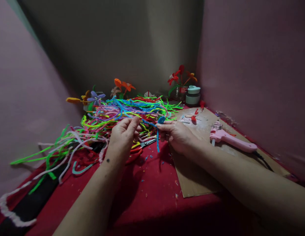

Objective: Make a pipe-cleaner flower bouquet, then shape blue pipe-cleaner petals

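Note:
My right hand (173,132) pinches a blue pipe cleaner (157,141) with a coiled, petal-like loop at its top. One end of it hangs down below the fingers. Another stretch runs left toward my left hand (129,129), whose thumb and forefinger are closed on its far end. Behind both hands lies a large heap of pipe cleaners (132,108) in many colours. Under the hands, partly hidden, rest red-handled scissors (135,154) and a second tool with metal blades (148,142).
On the right, a cardboard sheet (196,183) bears a pink glue gun (231,141) with a black cord. Pipe-cleaner flowers (174,77) stand at the back beside a pale green-lidded jar (193,95). Blue scraps dot the red cloth (147,209). Walls close in at both sides.

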Tool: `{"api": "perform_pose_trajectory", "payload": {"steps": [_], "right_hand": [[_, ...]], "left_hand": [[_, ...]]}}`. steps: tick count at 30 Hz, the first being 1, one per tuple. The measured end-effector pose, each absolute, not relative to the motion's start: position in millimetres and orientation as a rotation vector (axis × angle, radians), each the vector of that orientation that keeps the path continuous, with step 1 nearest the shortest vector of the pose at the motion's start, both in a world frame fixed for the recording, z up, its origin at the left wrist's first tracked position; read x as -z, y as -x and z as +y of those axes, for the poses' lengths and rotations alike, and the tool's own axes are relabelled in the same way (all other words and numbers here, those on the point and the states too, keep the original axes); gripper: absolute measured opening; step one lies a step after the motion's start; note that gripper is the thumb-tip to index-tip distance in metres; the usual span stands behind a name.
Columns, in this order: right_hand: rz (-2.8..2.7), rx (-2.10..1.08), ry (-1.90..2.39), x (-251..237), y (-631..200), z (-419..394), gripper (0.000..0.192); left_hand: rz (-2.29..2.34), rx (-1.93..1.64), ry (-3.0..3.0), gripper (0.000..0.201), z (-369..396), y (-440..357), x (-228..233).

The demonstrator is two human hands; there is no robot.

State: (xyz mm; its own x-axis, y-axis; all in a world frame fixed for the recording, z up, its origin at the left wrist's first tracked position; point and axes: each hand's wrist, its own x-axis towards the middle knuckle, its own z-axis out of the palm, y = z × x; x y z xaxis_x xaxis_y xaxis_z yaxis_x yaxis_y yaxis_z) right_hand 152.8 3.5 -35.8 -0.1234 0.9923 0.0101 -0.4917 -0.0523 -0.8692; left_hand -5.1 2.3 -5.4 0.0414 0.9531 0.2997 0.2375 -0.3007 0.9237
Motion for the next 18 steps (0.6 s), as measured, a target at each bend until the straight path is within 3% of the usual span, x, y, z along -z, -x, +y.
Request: {"api": "perform_pose_trajectory", "payload": {"steps": [6, 14, 18], "right_hand": [[-0.791, -1.559, 0.756, 40, -152, 5, 0.014], [-0.839, -1.687, 0.694, 43, -150, 5, 0.017], [-0.986, -1.518, 0.702, 36, -152, 0, 0.014]], "left_hand": [[1.024, -0.995, -1.435, 0.033, -2, -10, 15], [0.888, -1.001, -1.221, 0.027, -4, -18, 20], [0.898, -0.982, -1.241, 0.027, -4, -16, 18]]}}
